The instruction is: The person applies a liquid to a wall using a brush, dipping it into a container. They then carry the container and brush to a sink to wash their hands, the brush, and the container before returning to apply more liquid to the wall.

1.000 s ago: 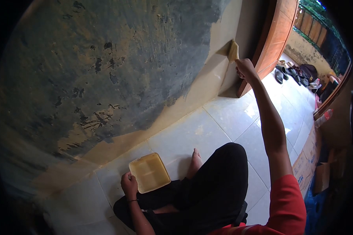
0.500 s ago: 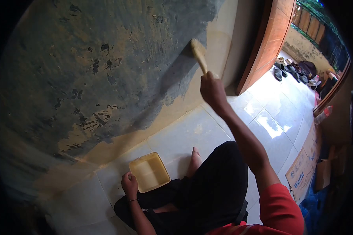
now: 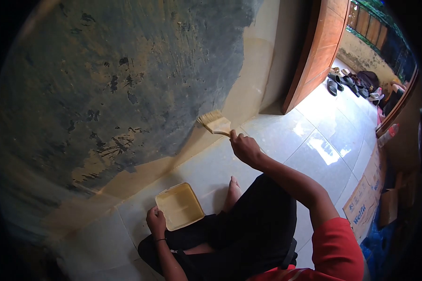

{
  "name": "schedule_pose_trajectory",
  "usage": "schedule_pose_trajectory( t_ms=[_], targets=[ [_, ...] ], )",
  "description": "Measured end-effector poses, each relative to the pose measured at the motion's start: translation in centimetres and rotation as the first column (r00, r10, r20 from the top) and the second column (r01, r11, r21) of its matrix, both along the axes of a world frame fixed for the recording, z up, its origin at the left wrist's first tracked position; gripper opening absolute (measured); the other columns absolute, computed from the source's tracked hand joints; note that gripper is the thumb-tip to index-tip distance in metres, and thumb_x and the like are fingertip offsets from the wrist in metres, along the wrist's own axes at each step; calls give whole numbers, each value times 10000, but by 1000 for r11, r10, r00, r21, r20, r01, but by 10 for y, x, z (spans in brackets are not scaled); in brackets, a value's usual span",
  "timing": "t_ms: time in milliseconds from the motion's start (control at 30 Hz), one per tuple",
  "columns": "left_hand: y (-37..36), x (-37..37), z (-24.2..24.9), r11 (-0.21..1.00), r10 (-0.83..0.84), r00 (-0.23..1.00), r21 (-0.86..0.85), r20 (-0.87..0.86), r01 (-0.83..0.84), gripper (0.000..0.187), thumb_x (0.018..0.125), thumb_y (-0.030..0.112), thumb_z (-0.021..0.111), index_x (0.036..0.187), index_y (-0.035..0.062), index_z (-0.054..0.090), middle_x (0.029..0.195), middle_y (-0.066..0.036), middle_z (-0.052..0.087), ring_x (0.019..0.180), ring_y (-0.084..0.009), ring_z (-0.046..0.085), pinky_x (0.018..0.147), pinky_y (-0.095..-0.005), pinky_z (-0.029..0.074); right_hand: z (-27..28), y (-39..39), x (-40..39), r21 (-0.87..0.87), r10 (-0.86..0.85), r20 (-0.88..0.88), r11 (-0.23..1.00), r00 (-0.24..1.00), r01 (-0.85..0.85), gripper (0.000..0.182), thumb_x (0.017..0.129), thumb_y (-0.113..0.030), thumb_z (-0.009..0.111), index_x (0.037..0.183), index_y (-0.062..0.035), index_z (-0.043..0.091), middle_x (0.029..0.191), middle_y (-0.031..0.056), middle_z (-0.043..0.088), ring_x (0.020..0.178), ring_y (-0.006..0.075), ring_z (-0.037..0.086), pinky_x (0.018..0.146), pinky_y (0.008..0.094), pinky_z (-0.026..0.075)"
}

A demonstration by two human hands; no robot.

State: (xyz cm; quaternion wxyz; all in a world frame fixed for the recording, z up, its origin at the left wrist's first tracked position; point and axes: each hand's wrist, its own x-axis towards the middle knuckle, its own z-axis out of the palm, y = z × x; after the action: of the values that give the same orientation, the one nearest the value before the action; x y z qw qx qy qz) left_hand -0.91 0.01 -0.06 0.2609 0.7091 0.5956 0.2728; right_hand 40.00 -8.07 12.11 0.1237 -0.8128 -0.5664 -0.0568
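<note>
In my right hand (image 3: 245,148) is the handle of a wide paintbrush (image 3: 215,122). Its pale bristles point up and left, overlapping the lower edge of the wall's dark patch in this view. My left hand (image 3: 155,222) grips the left rim of a square yellowish tray (image 3: 186,202), which rests by my folded leg. A thin film of cream-coloured liquid shows on the tray's bottom. The wall (image 3: 140,65) beside me is dark grey-green and blotchy, with black scuffs and a beige band along its lower and right edges.
Pale glossy tiles (image 3: 286,145) cover the floor. A wooden door (image 3: 316,51) stands ajar at the upper right, with several shoes (image 3: 349,84) beyond it. Flattened cardboard (image 3: 361,206) and a blue plastic heap (image 3: 375,243) lie to my right.
My right hand has come down and left with the paintbrush, from high on the wall's right edge to near its lower part. The left hand and tray stay in place.
</note>
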Motion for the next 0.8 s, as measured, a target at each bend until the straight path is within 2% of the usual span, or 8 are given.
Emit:
schedule_pose_trajectory(
  t_ms=[200, 267, 300, 367, 400, 600, 633, 800],
  targets=[
    [-2, -1, 3, 1000, -1, 1000, 0, 16, 1, 230, 784, 104, 541, 973, 4, 626, 936, -165, 635, 796, -289, 625, 721, -357, 491, -25, -6, 34, -35, -122, -314, 993, 942, 117, 295, 878, -249, 468, 825, 32, 542, 676, 227, 613, 565, 354, 621, 501, 459, 487],
    [1, -4, -5, 1000, -4, 1000, 11, 28, 4, 230, 783, 104, 542, 971, 2, 626, 935, -165, 635, 790, -290, 625, 718, -358, 492, -21, -6, 54, -117, -273, -628, 959, 729, 258, 350, 867, -281, 477, 751, 35, 572, 654, 189, 617, 501, 307, 602, 467, 415, 479],
    [3, -5, -9, 1000, -10, 999, 23, 41, 9, 229, 782, 105, 542, 968, 0, 626, 934, -165, 635, 783, -290, 625, 716, -358, 492, -18, -8, 67, -160, -342, -786, 917, 515, 366, 355, 869, -274, 479, 730, 38, 576, 601, 131, 583, 446, 235, 561, 415, 367, 448],
    [6, -7, -14, 998, -23, 999, 55, 33, 21, 226, 782, 105, 542, 964, 0, 627, 933, -165, 634, 780, -292, 625, 713, -359, 492, -14, -8, 98, -107, -238, -950, 855, 201, 508, 294, 862, -244, 490, 691, -7, 517, 526, 61, 470, 380, 163, 433, 329, 316, 305],
    [6, -7, -16, 996, -36, 999, 86, 22, 34, 223, 782, 105, 542, 960, -1, 627, 932, -165, 634, 777, -294, 624, 711, -359, 493, -3, -9, 109, -44, -149, -979, 825, 142, 564, 261, 860, -226, 491, 703, -17, 494, 522, 56, 444, 372, 158, 400, 326, 301, 265],
    [1, 0, 2, 999, -18, 1000, 30, -8, 19, 223, 791, 112, 541, 964, -1, 627, 932, -164, 630, 773, -294, 623, 713, -360, 494, 105, 1, 168, 57, -75, -980, 781, 184, 622, 178, 870, -147, 467, 720, -52, 483, 559, 9, 424, 421, 111, 376, 388, 254, 260],
    [0, 0, 2, 999, -18, 1000, 31, -10, 19, 223, 791, 112, 541, 964, -1, 627, 932, -164, 630, 773, -294, 623, 713, -360, 494, 111, 5, 177, 54, -22, -994, 775, 111, 629, 198, 869, -142, 458, 683, -75, 452, 552, -5, 404, 414, 101, 357, 384, 235, 246],
    [0, -2, 2, 999, -34, 999, 22, 25, 33, 216, 809, 112, 537, 967, -7, 624, 929, -166, 628, 768, -288, 623, 696, -349, 496, 134, 13, 195, 72, -16, -991, 780, 136, 622, 186, 850, -92, 399, 670, -64, 435, 543, -2, 387, 396, 92, 345, 362, 227, 222]
  ],
)
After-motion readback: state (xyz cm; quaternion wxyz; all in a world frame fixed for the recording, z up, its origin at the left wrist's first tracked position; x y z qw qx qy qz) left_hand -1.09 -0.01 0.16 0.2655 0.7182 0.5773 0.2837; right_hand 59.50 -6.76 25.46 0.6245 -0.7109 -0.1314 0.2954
